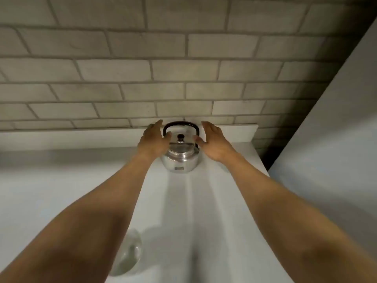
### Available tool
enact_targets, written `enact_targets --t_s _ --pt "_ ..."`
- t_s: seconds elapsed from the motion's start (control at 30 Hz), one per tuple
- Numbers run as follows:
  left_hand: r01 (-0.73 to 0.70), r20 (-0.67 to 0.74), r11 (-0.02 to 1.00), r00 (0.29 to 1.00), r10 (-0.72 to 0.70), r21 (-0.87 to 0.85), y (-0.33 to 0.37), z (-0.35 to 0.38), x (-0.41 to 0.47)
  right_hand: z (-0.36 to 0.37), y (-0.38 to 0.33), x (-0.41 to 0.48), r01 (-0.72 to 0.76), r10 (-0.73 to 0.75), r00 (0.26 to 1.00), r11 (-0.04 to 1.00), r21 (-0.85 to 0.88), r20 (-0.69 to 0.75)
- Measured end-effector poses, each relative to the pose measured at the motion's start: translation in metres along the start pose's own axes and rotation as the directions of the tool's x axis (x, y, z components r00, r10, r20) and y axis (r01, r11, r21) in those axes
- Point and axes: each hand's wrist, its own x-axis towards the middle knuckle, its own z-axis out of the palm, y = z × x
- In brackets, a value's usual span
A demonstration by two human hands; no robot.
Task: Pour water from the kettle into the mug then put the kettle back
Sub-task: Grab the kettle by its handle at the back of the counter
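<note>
A shiny steel kettle (180, 158) with a black arched handle and a black lid knob stands upright on the white counter (183, 201), close to the back wall. My left hand (153, 139) is at the kettle's left side, fingers apart, thumb near the handle. My right hand (214, 141) is at its right side, also spread, thumb close to the handle. Neither hand grips anything. A clear glass mug (130, 254) stands near the bottom of the view, partly hidden behind my left forearm.
A grey brick wall (163, 78) rises directly behind the kettle, with a low white upstand (61, 137) along its foot. A tall white panel (336, 129) bounds the counter on the right. The counter's right edge falls away past my right forearm.
</note>
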Motion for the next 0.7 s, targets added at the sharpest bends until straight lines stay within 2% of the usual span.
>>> enact_targets --t_s 0.13,0.2,0.27,0.37,0.53,0.6,0.7 --pt "0.025 0.068 0.998 0.997 -0.021 -0.051 -0.004 0.01 0.012 0.006 -0.007 0.031 0.051 -0.052 0.996 0.999 0.007 0.076" --pt "0.027 0.032 0.996 0.999 -0.024 -0.089 -0.003 0.016 0.015 0.012 -0.01 0.04 0.084 -0.087 0.99 0.996 0.024 0.113" --pt "0.024 -0.042 0.992 0.999 -0.029 -0.121 -0.003 0.019 0.016 0.018 -0.01 0.047 0.131 -0.133 0.987 0.991 0.027 0.086" --pt "0.023 -0.097 1.0 0.995 -0.024 -0.019 -0.006 0.021 0.019 0.023 -0.012 0.054 0.179 -0.179 0.983 0.984 0.016 0.042" --pt "0.004 -0.039 0.988 0.999 0.002 0.155 -0.006 0.017 0.012 0.023 -0.014 0.05 0.257 -0.263 0.963 0.962 0.093 0.057" --pt "-0.009 -0.035 0.989 0.999 0.015 0.151 -0.003 0.013 0.001 0.018 -0.016 0.041 0.248 -0.257 0.964 0.961 0.121 0.067" --pt "-0.035 -0.052 0.997 0.998 0.039 0.071 0.007 0.007 -0.023 0.002 -0.024 0.022 0.209 -0.21 0.978 0.971 0.119 -0.009"
